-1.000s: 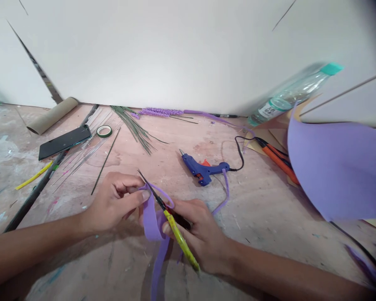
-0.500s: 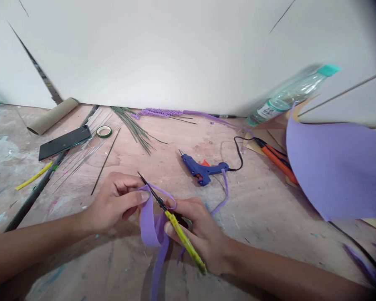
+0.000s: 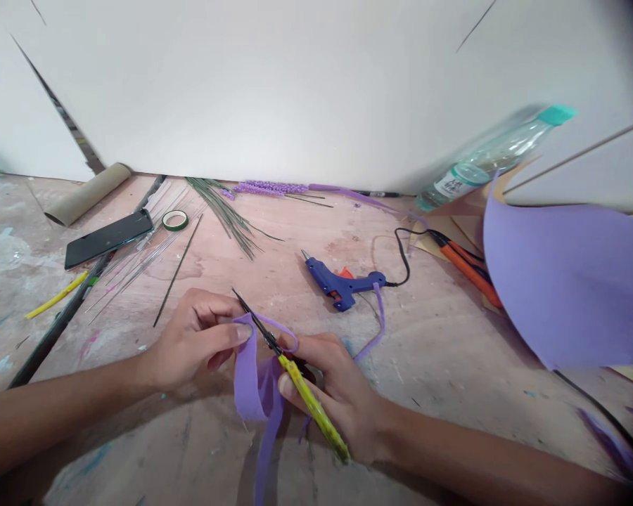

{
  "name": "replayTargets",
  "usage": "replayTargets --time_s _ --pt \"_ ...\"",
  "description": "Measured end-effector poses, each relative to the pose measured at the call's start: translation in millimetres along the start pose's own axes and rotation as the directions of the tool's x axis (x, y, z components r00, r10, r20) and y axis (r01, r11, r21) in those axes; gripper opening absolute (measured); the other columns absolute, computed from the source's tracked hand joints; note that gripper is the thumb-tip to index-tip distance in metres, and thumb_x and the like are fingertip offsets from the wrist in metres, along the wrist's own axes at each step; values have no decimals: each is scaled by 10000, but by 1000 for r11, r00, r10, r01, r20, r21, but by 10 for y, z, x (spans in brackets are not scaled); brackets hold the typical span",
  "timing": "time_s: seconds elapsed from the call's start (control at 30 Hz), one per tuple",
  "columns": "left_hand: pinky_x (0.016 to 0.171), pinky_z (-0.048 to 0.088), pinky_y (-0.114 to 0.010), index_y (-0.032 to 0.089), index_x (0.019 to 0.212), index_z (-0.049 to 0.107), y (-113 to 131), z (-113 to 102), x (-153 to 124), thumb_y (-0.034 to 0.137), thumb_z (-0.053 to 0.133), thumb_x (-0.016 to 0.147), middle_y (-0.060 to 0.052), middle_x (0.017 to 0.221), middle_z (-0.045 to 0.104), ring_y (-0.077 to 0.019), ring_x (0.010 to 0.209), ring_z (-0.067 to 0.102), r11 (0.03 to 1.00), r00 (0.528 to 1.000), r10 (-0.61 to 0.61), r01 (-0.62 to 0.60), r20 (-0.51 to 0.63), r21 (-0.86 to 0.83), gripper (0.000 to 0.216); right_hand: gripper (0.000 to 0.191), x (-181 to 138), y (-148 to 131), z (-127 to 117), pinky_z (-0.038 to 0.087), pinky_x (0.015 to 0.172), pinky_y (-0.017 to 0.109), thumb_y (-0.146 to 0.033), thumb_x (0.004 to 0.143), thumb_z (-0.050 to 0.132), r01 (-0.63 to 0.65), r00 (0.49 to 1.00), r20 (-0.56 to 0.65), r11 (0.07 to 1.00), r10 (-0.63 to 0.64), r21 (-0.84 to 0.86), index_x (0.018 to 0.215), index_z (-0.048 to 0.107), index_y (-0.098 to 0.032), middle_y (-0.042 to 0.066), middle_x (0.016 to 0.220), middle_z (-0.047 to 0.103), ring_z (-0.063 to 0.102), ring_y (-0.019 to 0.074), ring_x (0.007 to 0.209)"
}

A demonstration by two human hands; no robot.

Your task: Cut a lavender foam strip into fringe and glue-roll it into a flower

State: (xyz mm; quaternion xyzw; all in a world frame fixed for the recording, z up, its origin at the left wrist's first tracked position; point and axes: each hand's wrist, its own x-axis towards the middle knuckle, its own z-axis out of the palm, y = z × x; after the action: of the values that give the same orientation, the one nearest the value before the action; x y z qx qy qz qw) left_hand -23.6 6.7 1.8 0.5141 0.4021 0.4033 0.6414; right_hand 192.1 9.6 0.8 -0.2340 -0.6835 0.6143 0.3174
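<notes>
My left hand (image 3: 197, 341) pinches the upper end of a purple felt-like strip (image 3: 247, 393) between thumb and fingers. The strip loops down and back up toward my right hand (image 3: 335, 386), and its tail hangs past the lower edge of the view. In my right hand are scissors (image 3: 300, 386) with yellow-wrapped handles. Their dark blades point up and left, along the strip's edge beside my left fingertips, and look nearly closed. A thin purple sliver curls from the blades over to my right fingers. Part of the handles is hidden by that hand.
Beyond my hands lies a blue glue gun (image 3: 340, 281) with its cord. Green stems (image 3: 224, 214), purple flower spikes (image 3: 271, 187), tape (image 3: 175, 221), a phone (image 3: 108, 239) and a cardboard tube (image 3: 88, 195) lie further back. Right stand a bottle (image 3: 469, 172), orange-handled pliers (image 3: 467, 270) and a purple sheet (image 3: 570, 288).
Both hands stay almost where they were. The hanging loop of the purple strip has shifted slightly down and to the left.
</notes>
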Motion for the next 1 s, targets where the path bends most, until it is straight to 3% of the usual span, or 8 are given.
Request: replayTargets --time_s 0.37,0.63,1.0 --pt "380 251 -170 134 571 590 -12 -27 10 324 700 851 35 450 479 -59 394 384 1000 1000 12 -12 -21 13 355 392 -9 2 3 261 507 227 -442 971 631 21 998 -48 984 -29 -178 709 510 -177 -70 604 344 291 69 525" --pt "372 252 -177 138 550 581 25 -4 17 303 692 825 36 439 474 -60 383 377 1000 998 16 -15 -56 15 339 502 2 -34 -5 253 513 239 -583 989 547 -11 999 -35 988 6 -154 701 453 -182 -51 643 362 298 85 570" --pt "353 262 -187 134 553 614 37 22 18 284 676 775 24 443 493 -70 363 390 999 997 -27 25 -71 -26 274 474 -16 -12 -2 255 541 255 -575 980 534 -57 998 -8 978 57 -201 719 431 -193 -39 666 378 317 101 596"
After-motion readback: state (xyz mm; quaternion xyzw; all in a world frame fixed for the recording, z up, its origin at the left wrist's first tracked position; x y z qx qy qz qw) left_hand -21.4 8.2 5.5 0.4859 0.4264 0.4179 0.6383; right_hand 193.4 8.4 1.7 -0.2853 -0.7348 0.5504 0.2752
